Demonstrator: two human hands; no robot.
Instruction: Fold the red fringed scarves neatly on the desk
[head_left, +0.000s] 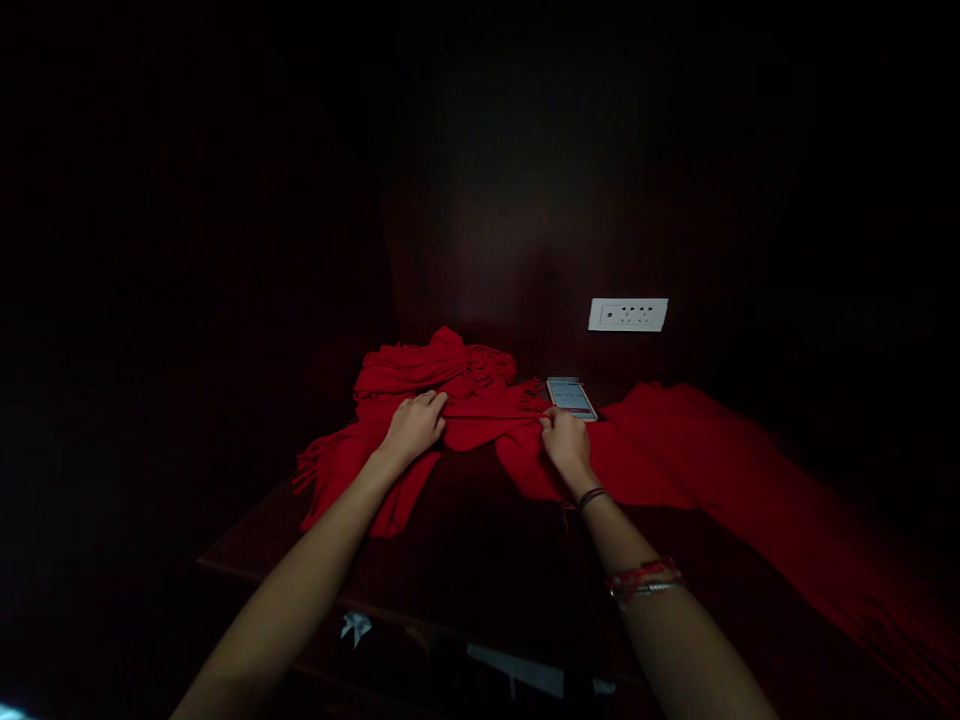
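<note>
A red fringed scarf [480, 430] lies bunched on the dark tabletop, with a strip of it stretched between my two hands. My left hand [417, 424] is closed on the scarf's edge, beside the heaped folds, and wears a ring. My right hand [566, 440] pinches the strip near its fringed end, just in front of a phone [571, 398]. Another length of red cloth [675, 450] spreads to the right, past my right wrist, and ends in fringe at the lower right. Whether it joins the heap is hidden.
The dark wooden tabletop [450, 560] has its front edge below my forearms. A white socket plate [628, 315] is on the back wall. Pale objects, one a small crumpled piece [355, 627], show under the edge. Both sides are very dark.
</note>
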